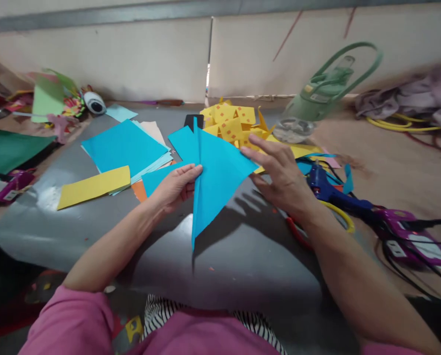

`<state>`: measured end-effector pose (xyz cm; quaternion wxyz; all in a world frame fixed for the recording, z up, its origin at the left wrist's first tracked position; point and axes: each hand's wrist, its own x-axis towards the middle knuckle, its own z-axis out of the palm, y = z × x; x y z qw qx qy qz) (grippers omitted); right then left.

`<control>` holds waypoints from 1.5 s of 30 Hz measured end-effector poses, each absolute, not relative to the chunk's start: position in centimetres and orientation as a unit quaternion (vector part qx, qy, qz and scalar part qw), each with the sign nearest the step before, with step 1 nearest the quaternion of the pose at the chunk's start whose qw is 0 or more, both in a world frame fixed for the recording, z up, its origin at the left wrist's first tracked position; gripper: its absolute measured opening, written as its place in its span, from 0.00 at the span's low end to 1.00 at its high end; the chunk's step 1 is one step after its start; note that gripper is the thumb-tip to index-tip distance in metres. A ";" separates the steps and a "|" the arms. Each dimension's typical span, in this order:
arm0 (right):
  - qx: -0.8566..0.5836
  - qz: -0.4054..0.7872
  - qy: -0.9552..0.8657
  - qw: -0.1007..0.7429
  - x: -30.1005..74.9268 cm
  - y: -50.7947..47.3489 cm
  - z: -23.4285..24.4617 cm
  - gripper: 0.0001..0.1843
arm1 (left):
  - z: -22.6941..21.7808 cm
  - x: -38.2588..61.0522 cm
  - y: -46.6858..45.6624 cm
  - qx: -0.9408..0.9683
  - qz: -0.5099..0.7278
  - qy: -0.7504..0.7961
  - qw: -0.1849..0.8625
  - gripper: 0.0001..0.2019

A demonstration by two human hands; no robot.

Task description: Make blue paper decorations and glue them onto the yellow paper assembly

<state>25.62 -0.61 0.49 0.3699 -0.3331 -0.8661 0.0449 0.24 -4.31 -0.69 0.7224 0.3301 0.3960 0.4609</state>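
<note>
A blue sheet of paper with a folded ridge down its length is held up above the grey table. My left hand pinches it at the ridge, thumb on top and fingers curled beneath. My right hand is beside the paper's right corner, its fingers apart and stretched out. The fingertips are at or just touching the edge; firm contact cannot be made out. To the left lie a stack of blue sheets and a folded yellow strip.
Yellow spotted paper shapes are piled behind the held sheet. A green bottle with a loop handle stands at the back right. A blue glue gun, scissors handles and a purple power strip with cables lie right.
</note>
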 end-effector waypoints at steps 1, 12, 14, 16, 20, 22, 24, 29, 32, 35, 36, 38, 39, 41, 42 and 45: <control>-0.307 -0.010 -0.885 0.351 25.4 -0.9 0.3 0.25 | -0.6 0.2 -4.2 0.327 0.468 0.394 0.720 0.15; -0.171 -0.218 -0.939 0.202 22.2 -4.8 -0.3 0.23 | -1.4 0.9 -4.8 0.338 0.477 0.383 0.715 0.18; -0.138 -0.218 -0.939 0.229 21.9 -4.9 -0.3 0.20 | -1.5 1.1 -4.9 0.339 0.470 0.382 0.719 0.18; -0.114 -0.192 -0.937 0.268 21.8 -4.9 -0.3 0.16 | -1.7 1.2 -5.0 0.343 0.471 0.382 0.717 0.19; -0.134 -0.035 -0.936 0.323 21.8 -4.8 -0.4 0.12 | -2.0 1.4 -5.1 0.362 0.477 0.367 0.712 0.19; -0.220 0.051 -0.910 0.347 21.8 -4.9 -0.4 0.11 | -2.1 1.4 -5.1 0.394 0.448 0.344 0.725 0.17; -0.348 0.119 -0.861 0.351 21.8 -4.9 -0.3 0.13 | -2.1 1.4 -5.3 0.432 0.417 0.335 0.726 0.15; -0.485 0.210 -0.777 0.341 21.6 -5.0 0.0 0.19 | -2.0 1.6 -5.8 0.500 0.389 0.365 0.682 0.15; -0.505 0.223 -0.763 0.336 21.5 -5.1 0.0 0.20 | -2.0 1.9 -6.0 0.521 0.394 0.384 0.653 0.15; -0.498 0.224 -0.764 0.343 21.4 -5.2 -0.1 0.19 | -1.8 2.1 -6.0 0.520 0.402 0.394 0.642 0.13; -0.489 0.217 -0.764 0.360 21.4 -5.1 -0.1 0.18 | -1.8 2.1 -6.1 0.521 0.404 0.397 0.639 0.13; -0.471 0.200 -0.760 0.402 21.4 -4.9 0.1 0.19 | -1.7 2.1 -6.1 0.532 0.397 0.401 0.631 0.13; -0.464 0.193 -0.756 0.419 21.5 -4.8 0.2 0.21 | -1.7 2.1 -6.2 0.544 0.387 0.402 0.627 0.13; -0.459 0.197 -0.747 0.440 21.7 -4.5 0.6 0.24 | -1.7 2.1 -6.4 0.576 0.354 0.401 0.619 0.14; -0.458 0.217 -0.741 0.441 21.8 -4.4 0.8 0.23 | -1.7 2.1 -6.6 0.591 0.335 0.400 0.615 0.14; -0.450 0.333 -0.704 0.436 22.0 -4.2 1.4 0.18 | -2.0 2.1 -6.9 0.620 0.295 0.397 0.609 0.15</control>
